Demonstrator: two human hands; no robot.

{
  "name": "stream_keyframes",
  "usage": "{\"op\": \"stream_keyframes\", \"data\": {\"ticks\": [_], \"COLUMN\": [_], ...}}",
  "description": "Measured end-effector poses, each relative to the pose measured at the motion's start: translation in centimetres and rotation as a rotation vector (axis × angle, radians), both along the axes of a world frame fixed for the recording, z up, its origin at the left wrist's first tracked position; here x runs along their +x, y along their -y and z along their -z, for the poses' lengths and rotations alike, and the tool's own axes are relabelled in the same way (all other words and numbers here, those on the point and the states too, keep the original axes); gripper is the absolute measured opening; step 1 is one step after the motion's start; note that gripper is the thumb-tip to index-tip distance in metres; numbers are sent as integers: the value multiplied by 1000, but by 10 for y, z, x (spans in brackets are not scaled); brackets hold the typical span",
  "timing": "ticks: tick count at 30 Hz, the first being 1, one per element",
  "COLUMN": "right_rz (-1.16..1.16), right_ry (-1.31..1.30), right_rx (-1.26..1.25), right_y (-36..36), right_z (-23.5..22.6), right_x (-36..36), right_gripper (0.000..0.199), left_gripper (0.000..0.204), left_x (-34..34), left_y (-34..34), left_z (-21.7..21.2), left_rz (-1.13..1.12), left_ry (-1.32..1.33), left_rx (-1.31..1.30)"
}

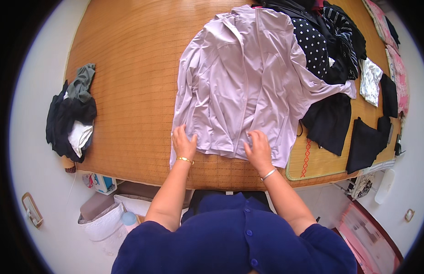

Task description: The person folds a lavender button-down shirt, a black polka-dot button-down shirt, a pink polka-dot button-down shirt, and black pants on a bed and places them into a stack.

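At the far left edge of the woven bamboo mat (130, 91) lies a heap of dark clothes (70, 116), black and grey-green with a white piece showing underneath; it is well apart from both hands. Below the mat's near edge, on the floor, stands a white bag (102, 223) with a pale blue round object just beside it.

The left hand (183, 142), wearing a gold bracelet, rests palm down on the lower left hem of a lilac zip-front jacket (244, 82). Its fingers lie flat and slightly spread, pressing the cloth rather than gripping it. The jacket lies spread front-up across the middle of the mat, collar away from the person, sleeves folded in along the sides, hem toward the near edge.

The right hand (258, 147), with a silver bangle at the wrist, lies on the hem near the zip line. Its fingers are loosely curled on the fabric; whether they pinch a fold cannot be told.

To the right, a black polka-dot garment (312, 45) touches the jacket's right sleeve. Further right lie flat black garments (330, 121) and a white patterned piece (371, 80).
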State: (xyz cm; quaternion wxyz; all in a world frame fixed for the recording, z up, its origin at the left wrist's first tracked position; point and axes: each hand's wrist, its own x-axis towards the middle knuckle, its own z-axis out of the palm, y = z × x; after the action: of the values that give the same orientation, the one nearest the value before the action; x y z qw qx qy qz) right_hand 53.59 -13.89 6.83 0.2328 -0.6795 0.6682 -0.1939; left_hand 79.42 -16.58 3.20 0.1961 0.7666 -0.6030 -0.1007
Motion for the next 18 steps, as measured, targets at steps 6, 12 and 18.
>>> {"op": "stream_keyframes", "data": {"ticks": [6,12,18], "right_rz": [358,472,671], "right_ry": [-298,-199,-351], "right_rx": [-94,137,275], "right_y": [-64,-93,-123], "right_z": [36,54,39], "right_x": [-75,-133,-180], "right_gripper": [42,8,15], "left_gripper": [8,4,7], "left_x": [50,97,96], "left_y": [-42,-70,-85], "left_z": [26,26,11], "left_rz": [-107,-199,-124], "left_ry": [-273,-150,-34], "left_rx": [330,372,449]}}
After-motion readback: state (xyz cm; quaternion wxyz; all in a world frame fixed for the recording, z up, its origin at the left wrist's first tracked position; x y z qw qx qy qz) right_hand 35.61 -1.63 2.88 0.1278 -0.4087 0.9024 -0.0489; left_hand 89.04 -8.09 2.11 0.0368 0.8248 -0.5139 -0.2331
